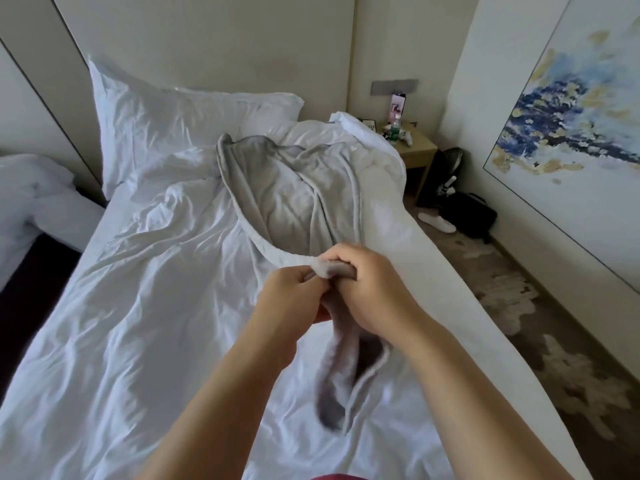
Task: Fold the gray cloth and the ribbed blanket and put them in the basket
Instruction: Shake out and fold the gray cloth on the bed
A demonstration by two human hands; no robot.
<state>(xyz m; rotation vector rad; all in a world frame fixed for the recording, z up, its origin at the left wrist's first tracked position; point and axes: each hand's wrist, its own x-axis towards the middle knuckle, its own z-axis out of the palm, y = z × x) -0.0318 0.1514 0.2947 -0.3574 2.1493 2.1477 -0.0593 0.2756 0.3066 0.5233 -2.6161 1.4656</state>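
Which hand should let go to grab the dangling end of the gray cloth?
Probably left. The right hand wraps over the top of the gray cloth, which hangs beneath it; the left hand only pinches the edge beside it.

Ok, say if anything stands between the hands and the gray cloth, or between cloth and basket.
Nothing: left hand and right hand both grip the gray cloth above the bed. No basket is in view, so that path cannot be judged.
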